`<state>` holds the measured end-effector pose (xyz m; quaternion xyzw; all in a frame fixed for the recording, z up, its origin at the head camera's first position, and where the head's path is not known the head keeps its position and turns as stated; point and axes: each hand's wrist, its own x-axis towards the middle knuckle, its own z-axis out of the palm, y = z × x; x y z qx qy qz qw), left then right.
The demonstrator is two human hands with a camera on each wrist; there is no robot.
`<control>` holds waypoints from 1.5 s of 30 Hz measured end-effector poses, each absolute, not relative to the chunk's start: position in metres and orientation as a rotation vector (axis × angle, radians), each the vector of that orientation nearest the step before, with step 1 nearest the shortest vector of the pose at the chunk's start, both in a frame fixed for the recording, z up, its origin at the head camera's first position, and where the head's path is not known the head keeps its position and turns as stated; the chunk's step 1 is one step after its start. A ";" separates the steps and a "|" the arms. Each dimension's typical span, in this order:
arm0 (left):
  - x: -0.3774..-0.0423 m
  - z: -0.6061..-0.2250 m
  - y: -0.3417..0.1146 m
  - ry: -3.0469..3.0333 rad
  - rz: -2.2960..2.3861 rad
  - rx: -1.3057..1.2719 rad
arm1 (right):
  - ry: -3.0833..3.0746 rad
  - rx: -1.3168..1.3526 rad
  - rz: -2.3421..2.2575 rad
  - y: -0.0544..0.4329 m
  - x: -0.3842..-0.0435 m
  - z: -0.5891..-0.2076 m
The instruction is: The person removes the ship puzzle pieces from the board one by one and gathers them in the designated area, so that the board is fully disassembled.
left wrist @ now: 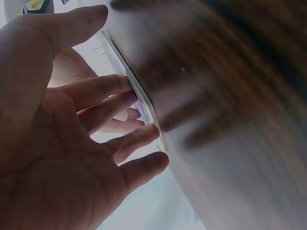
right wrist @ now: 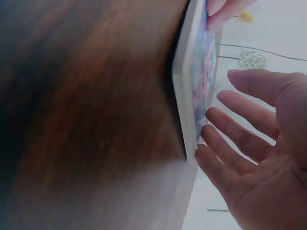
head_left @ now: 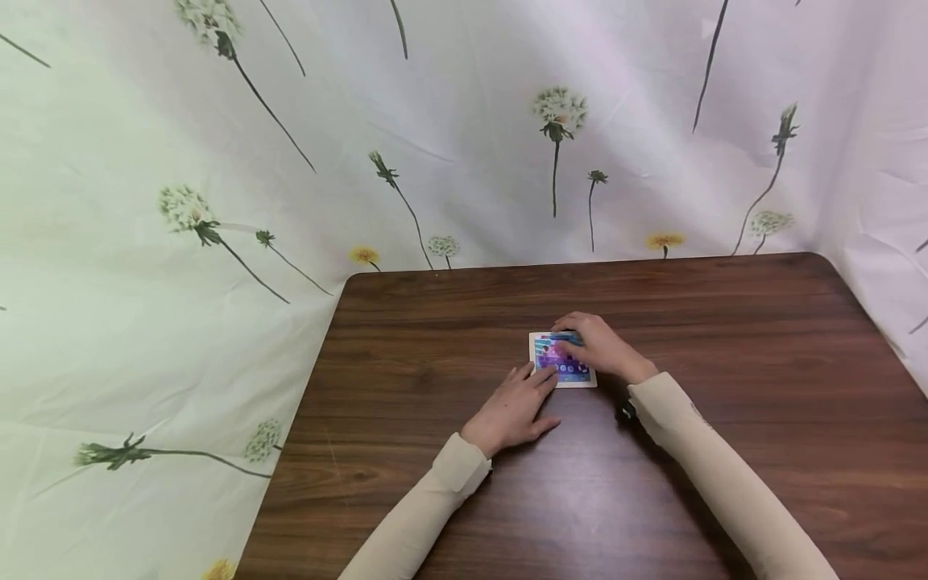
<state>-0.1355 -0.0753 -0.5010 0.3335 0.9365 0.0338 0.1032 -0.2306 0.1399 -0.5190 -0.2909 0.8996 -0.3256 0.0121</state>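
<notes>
A small square board (head_left: pixel 573 374) with a purple and blue picture and a pale border lies flat on the dark wooden table. My left hand (head_left: pixel 511 409) touches its lower left edge with extended fingers, the thumb held apart from it. Over the upper right part of the board reaches my right hand (head_left: pixel 602 348), its fingers loosely bent. In the right wrist view the board (right wrist: pixel 204 72) shows a thick pale side, and the fingertips (right wrist: pixel 213 115) rest near its far edge. The left wrist view shows the fingers (left wrist: pixel 139 143) against the board's edge.
The brown tabletop (head_left: pixel 406 370) has rounded far corners. White cloth (head_left: pixel 478 161) printed with dandelions hangs behind it and along both sides. A dark wrist device (head_left: pixel 627 411) shows under the right cuff.
</notes>
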 end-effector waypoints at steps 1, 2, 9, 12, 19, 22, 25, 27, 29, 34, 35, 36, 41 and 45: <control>-0.135 -0.501 -0.076 2.758 0.106 0.982 | 2.801 -0.908 -1.014 0.139 -0.231 -0.520; -0.134 -0.502 -0.076 2.753 0.112 0.981 | 2.796 -0.899 -1.008 0.137 -0.231 -0.521; -0.129 -0.504 -0.078 2.751 0.125 0.995 | 2.765 -0.815 -0.947 0.130 -0.224 -0.523; -0.130 -0.504 -0.078 2.753 0.136 0.997 | 2.771 -0.802 -0.937 0.128 -0.224 -0.522; -0.133 -0.504 -0.075 2.753 0.156 1.001 | 2.798 -0.813 -0.897 0.126 -0.226 -0.518; -0.134 -0.504 -0.075 2.765 0.156 1.007 | 2.805 -0.800 -0.894 0.126 -0.227 -0.517; -0.135 -0.504 -0.075 2.784 0.137 1.016 | 2.810 -0.790 -0.898 0.126 -0.228 -0.516; -0.135 -0.504 -0.075 2.789 0.129 1.024 | 2.807 -0.790 -0.898 0.125 -0.229 -0.516; -0.136 -0.503 -0.074 2.793 0.128 1.027 | 2.800 -0.790 -0.900 0.125 -0.229 -0.516; -0.137 -0.503 -0.073 2.804 0.110 1.033 | 2.783 -0.825 -0.900 0.126 -0.231 -0.516; -0.137 -0.503 -0.072 2.815 0.096 1.042 | 2.781 -0.831 -0.905 0.126 -0.231 -0.516; -0.138 -0.502 -0.071 2.827 0.080 1.050 | 2.777 -0.836 -0.910 0.127 -0.231 -0.515; -0.142 -0.501 -0.065 2.893 0.008 1.073 | 2.747 -0.833 -0.948 0.128 -0.234 -0.510; -0.143 -0.502 -0.058 2.922 -0.016 1.020 | 2.722 -0.839 -0.965 0.128 -0.235 -0.511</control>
